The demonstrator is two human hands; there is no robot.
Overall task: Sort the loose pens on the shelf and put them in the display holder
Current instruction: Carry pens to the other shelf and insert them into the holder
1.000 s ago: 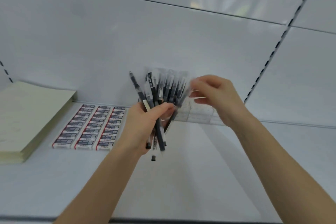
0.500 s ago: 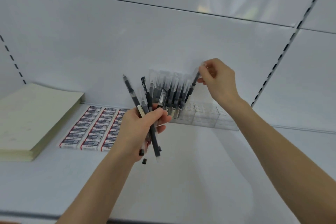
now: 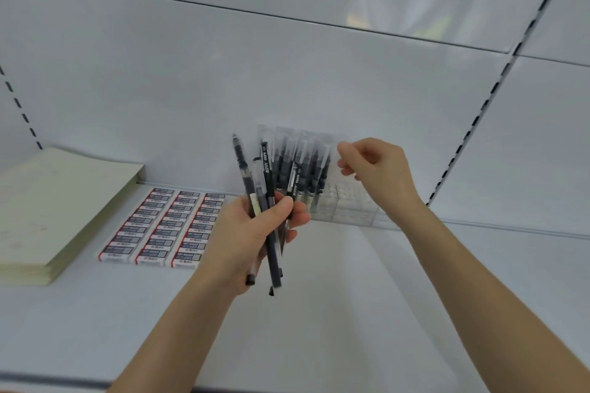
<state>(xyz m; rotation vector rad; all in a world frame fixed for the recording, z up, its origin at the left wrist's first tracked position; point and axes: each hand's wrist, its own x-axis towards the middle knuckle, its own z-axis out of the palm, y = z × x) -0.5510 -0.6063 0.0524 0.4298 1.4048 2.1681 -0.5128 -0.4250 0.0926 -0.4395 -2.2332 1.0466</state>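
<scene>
R hand off; gripped pens half-hide holder.

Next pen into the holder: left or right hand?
Right. The right hand has curled fingers that seem to hold nothing, and it hovers beside the holder and the pens standing in it. The left hand grips the loose pens, so it is busy.

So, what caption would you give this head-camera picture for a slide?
A person grips a bunch of loose pens before the clear display holder, where other pens already stand.
</scene>
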